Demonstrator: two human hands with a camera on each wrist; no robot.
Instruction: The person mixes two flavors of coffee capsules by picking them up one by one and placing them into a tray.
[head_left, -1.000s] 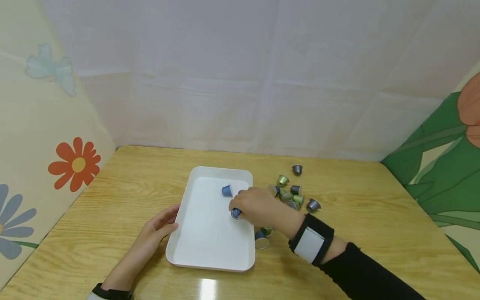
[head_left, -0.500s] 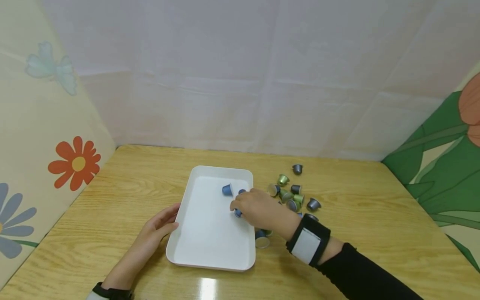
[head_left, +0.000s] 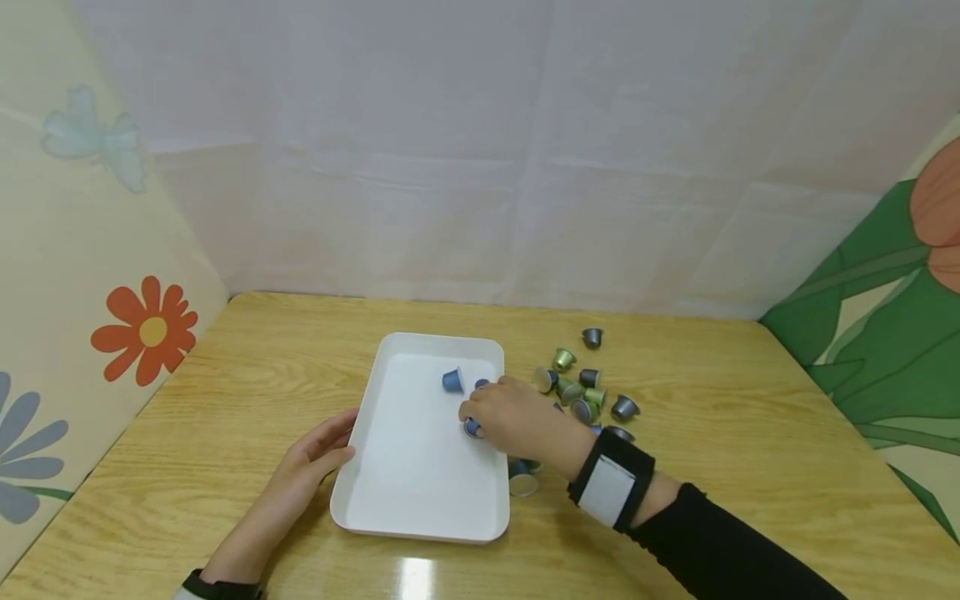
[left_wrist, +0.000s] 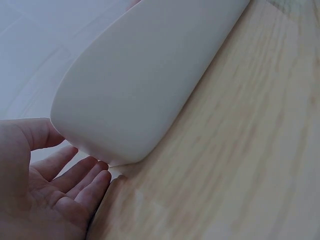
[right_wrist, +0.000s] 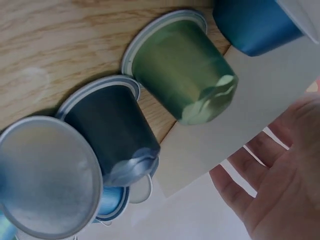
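Closest to my head camera, the black sleeve (head_left: 727, 542) slants in from the lower right, and I've got the white tray (head_left: 420, 500) lying flat on the wooden table (head_left: 750, 400). The left hand (head_left: 318, 454) is at its left edge, thumb to the rim, fingers relaxed along the outside. Across it, the right hand (head_left: 517, 417) reaches over the right edge, fingers curled round a blue pod (head_left: 472, 428) inside the tray; its thumb is hidden from me. Just beyond, two more blue pods (head_left: 452, 381) sit in the tray, one partly covered. Right of it, green, blue and grey pods (head_left: 595, 397) lie scattered; behind everything hangs a pale sheet (head_left: 375, 183).
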